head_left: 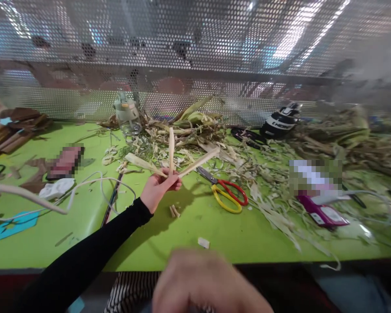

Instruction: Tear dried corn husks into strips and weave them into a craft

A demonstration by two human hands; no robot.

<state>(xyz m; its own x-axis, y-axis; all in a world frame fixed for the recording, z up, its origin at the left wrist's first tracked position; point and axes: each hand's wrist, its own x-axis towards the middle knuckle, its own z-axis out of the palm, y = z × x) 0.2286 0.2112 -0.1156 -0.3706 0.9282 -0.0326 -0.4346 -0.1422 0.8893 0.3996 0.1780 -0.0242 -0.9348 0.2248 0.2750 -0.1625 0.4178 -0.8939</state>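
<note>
My left hand (161, 184) is closed on the lower ends of several pale dried husk strips (171, 150), which fan out upward to the left, middle and right. Large and blurred, my right hand (202, 282) is close to the camera at the bottom centre, beyond the table's front edge; its fingers are hidden. Scissors (230, 195) with one red and one yellow handle lie on the green table (143, 252), to the right of my left hand. Small husk pieces (175, 211) lie just below that hand, and a white piece (203, 242) is nearer the front edge.
Heaped husk scraps (189, 126) spread across the back, beside a clear bottle (127, 115) and a black bottle (280, 121). White cables, a power strip (57, 188) and a phone (66, 161) are at left. A magenta device (326, 213) lies at right. A perforated metal screen (182, 69) stands behind.
</note>
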